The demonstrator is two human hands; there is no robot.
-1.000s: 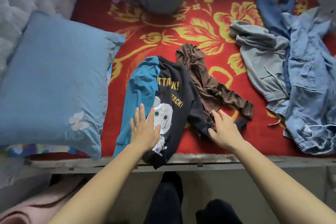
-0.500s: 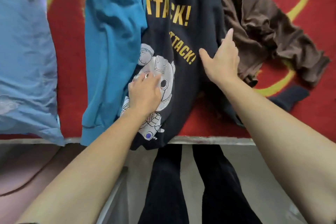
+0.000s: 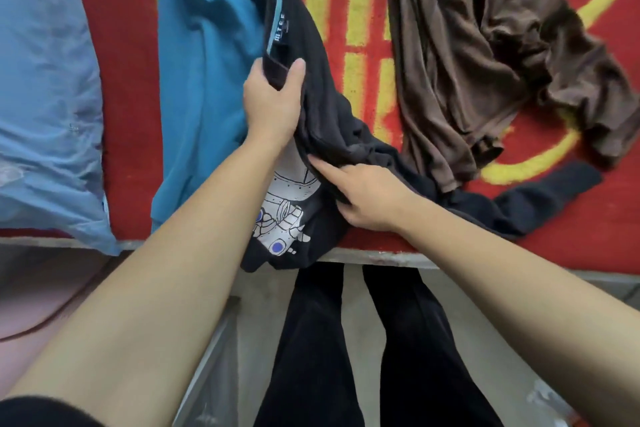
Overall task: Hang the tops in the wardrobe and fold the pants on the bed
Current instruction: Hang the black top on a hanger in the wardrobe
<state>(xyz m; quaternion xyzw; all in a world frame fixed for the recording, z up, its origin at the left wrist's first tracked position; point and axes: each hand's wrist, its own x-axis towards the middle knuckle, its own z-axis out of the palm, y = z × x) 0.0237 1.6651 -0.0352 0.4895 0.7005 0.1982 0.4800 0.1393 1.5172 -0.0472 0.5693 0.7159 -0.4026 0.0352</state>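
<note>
A blue pillow (image 3: pixel 45 97) lies on the left of the red blanket (image 3: pixel 128 87), with a teal top (image 3: pixel 204 55) just beside it. The left hand (image 3: pixel 272 104) holds the neck of the black top (image 3: pixel 325 121) at the near edge of the bed (image 3: pixel 381 258), and the right hand (image 3: pixel 372 199) grips a bunched fold of it. A brown top (image 3: pixel 460 62) lies crumpled on the right.
</note>
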